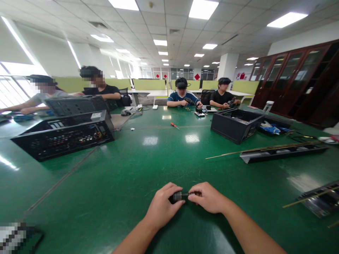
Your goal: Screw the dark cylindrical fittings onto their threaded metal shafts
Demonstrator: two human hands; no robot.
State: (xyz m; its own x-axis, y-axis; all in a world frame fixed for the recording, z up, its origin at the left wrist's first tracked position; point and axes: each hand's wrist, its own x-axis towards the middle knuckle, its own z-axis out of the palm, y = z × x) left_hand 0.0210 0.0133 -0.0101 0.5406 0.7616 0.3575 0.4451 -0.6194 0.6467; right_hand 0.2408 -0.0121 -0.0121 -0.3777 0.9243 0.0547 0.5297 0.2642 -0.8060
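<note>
Both my hands meet low over the green table (159, 165), close to its near edge. My left hand (162, 206) is closed round a small dark cylindrical part (178, 196). My right hand (209, 197) pinches the other end of the same part with thumb and fingertips. The part lies level between the two hands; most of it is hidden by my fingers.
A black computer case (66, 135) lies at the left, another black case (235, 125) at the right. A long black panel (283, 153) with thin rods sits right of centre. A red screwdriver (174, 125) lies mid-table. Several people sit working at the far side.
</note>
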